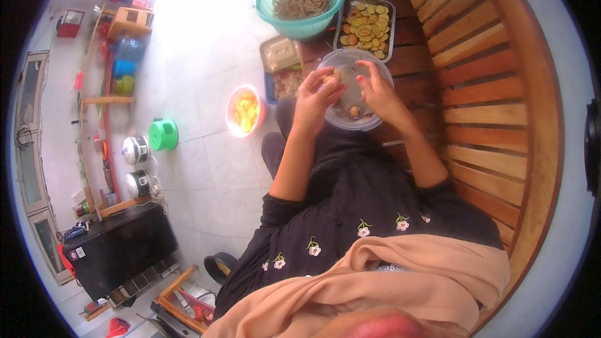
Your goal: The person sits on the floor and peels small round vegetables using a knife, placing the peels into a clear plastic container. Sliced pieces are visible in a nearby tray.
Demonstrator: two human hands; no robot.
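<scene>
A see-through plastic bowl stands in front of my lap, below both hands. My left hand is over its left side, fingers closed around a small yellowish piece whose kind I cannot make out. On the right, my right hand is above the bowl with thumb and fingers apart, holding nothing visible. A small brownish lump lies low in the bowl. Just beyond is a tray of yellow-green round slices, some more orange.
Past the bowl, a teal colander holds grey-brown strips. A beige container sits by a blue basket of pale pieces. A glowing bowl of yellow pieces stands left on the floor. A slatted wooden backrest runs along my right.
</scene>
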